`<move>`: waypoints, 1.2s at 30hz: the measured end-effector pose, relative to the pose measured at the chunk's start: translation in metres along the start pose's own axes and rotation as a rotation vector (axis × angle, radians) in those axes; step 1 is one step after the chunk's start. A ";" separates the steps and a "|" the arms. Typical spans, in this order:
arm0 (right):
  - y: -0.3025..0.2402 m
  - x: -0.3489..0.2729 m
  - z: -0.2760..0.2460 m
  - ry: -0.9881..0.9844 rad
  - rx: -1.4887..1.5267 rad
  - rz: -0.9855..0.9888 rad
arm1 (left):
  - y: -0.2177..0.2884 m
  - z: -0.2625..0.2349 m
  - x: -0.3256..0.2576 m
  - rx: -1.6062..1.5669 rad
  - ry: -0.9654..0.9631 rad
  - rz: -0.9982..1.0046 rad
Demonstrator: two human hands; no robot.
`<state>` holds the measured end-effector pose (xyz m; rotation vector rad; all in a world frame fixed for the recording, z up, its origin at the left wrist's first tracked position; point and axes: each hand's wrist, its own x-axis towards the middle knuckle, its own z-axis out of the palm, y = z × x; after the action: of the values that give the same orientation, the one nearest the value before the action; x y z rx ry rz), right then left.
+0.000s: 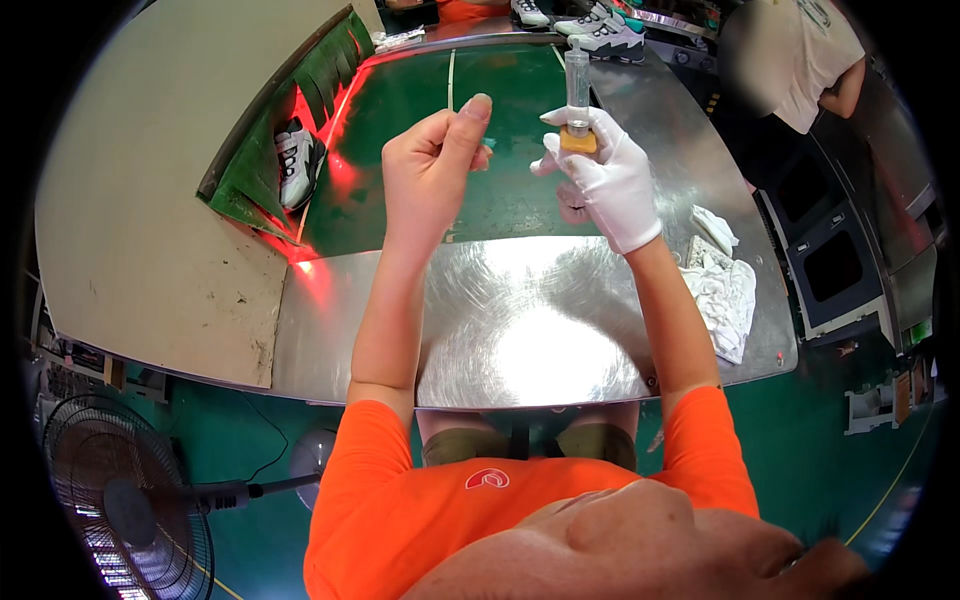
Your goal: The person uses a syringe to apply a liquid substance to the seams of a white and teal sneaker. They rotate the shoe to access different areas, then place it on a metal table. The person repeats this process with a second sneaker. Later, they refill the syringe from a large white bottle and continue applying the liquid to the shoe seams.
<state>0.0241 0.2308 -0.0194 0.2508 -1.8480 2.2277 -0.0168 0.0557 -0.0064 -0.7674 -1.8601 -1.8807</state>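
A person in an orange shirt (400,500) sits at a brushed steel worktable (520,330), a floor fan (110,510) on the green floor to the left. White rags (725,290) lie bunched on the table's right side. Above the table, the bare left hand (432,165) is raised with its fingers curled together in a loose fist, thumb up, pinching something too small to make out. Just beside it, the white-gloved right hand (610,175) has its fingers clamped on the amber lower end of a clear syringe-like tube (577,85), which stands upright, long axis vertical, narrow tip pointing away from the person. Beyond runs a green conveyor belt (500,110) with one sneaker (297,160) at its left edge and more sneakers (600,30) at the far end, where another person (800,60) in a white shirt stands.
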 end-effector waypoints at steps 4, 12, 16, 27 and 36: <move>0.001 -0.001 0.001 -0.011 0.015 0.008 | -0.001 0.002 -0.001 0.020 -0.012 0.009; 0.000 -0.001 -0.003 -0.001 0.023 -0.020 | 0.000 0.002 -0.002 0.013 -0.030 0.026; -0.004 -0.001 -0.003 0.024 0.099 -0.098 | 0.000 0.003 -0.003 0.032 -0.052 0.033; -0.006 0.003 -0.016 0.051 0.110 -0.211 | 0.000 0.004 -0.005 0.046 -0.062 0.026; -0.001 0.005 -0.018 0.060 0.113 -0.249 | 0.002 0.005 -0.005 0.022 -0.075 0.032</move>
<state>0.0201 0.2494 -0.0202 0.4061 -1.5672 2.1441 -0.0113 0.0601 -0.0084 -0.8658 -1.8989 -1.8322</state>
